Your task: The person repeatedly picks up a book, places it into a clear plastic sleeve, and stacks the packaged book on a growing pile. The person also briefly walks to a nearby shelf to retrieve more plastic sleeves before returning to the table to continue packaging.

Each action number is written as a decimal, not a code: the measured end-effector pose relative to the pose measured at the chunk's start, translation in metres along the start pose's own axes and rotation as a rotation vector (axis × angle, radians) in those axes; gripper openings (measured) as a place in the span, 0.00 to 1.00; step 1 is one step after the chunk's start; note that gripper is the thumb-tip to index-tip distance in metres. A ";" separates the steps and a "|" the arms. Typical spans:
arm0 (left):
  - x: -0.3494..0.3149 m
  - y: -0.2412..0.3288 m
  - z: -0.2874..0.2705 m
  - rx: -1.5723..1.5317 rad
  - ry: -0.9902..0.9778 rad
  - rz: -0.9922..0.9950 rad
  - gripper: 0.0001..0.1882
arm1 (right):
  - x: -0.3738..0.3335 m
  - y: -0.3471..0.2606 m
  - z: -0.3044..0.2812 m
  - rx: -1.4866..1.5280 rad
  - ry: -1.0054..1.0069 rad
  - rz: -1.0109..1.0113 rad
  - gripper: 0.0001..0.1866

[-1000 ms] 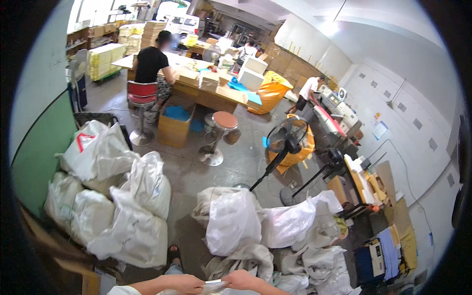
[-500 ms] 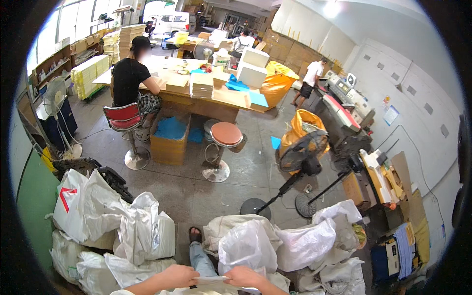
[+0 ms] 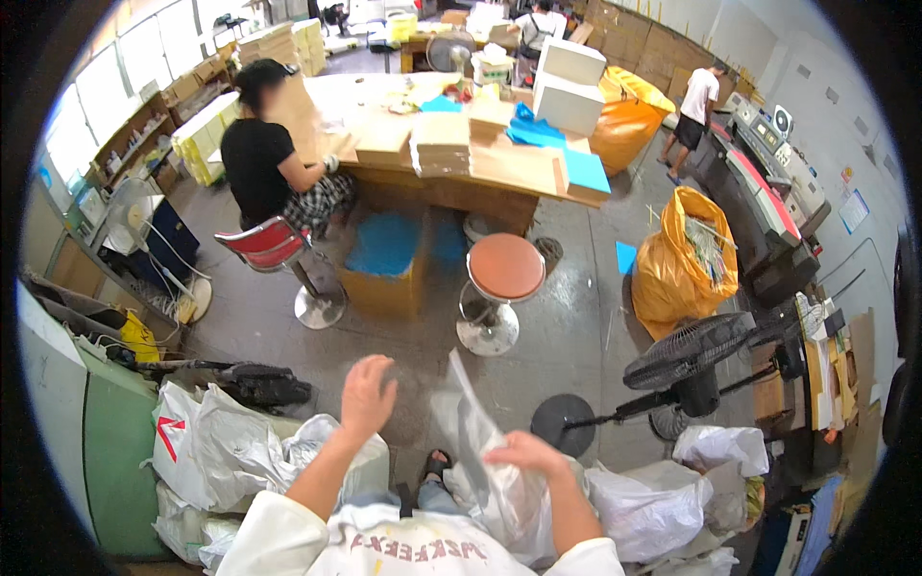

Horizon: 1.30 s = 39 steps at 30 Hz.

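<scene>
My left hand [image 3: 368, 396] is raised in front of me with nothing in it, its fingers apart and a little blurred. To its right, my right hand [image 3: 526, 451] grips a thin, translucent whitish plastic sheet [image 3: 466, 408]. The sheet stands up and leans left of the hand, with a white strip along its upper edge. Motion smears its lower part, so I cannot tell whether it is a bag. Below it lie stuffed white sacks [image 3: 639, 509], and more white sacks [image 3: 226, 446] are heaped to the left of my left arm.
Ahead stands a round stool [image 3: 506, 267] beside a cardboard box [image 3: 382, 288] of blue material. A seated person [image 3: 257, 163] works at a long table [image 3: 442, 187] bearing paper stacks. At right are a black floor fan [image 3: 690, 360] and an orange sack [image 3: 684, 264]. A green cabinet [image 3: 115, 451] borders the left.
Both hands have risen from low in front of me, where they held a white thing between them. My left hand has let go; my right holds the plastic sheet. The view has shifted.
</scene>
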State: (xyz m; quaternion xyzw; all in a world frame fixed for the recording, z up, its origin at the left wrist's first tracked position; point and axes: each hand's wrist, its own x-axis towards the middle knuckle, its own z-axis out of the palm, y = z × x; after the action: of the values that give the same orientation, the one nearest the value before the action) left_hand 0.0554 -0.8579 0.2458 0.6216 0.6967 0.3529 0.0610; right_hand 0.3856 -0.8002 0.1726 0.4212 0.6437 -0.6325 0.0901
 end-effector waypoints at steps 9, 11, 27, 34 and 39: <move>-0.089 -0.216 0.119 -0.238 -0.330 -0.702 0.13 | -0.019 -0.005 -0.084 0.524 0.571 0.058 0.15; -0.153 -0.303 0.149 -0.356 -0.451 -1.063 0.11 | -0.008 0.001 -0.097 0.597 0.663 0.086 0.13; 0.097 -0.548 0.286 -0.736 -0.418 -1.430 0.14 | 0.146 -0.167 -0.481 -0.574 1.611 0.149 0.20; 0.459 -0.441 0.302 -0.899 -0.188 -0.893 0.12 | 0.420 -0.320 -0.613 -1.072 1.344 0.252 0.11; 0.528 -0.371 0.341 -0.930 -0.287 -0.716 0.10 | 0.634 -0.244 -0.669 -1.195 0.890 0.384 0.09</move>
State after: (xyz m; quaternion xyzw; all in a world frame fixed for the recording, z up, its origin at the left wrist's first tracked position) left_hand -0.1874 -0.2278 -0.0311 0.2982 0.6201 0.4904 0.5348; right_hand 0.1051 0.1046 0.0644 0.6201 0.7674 0.0784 0.1429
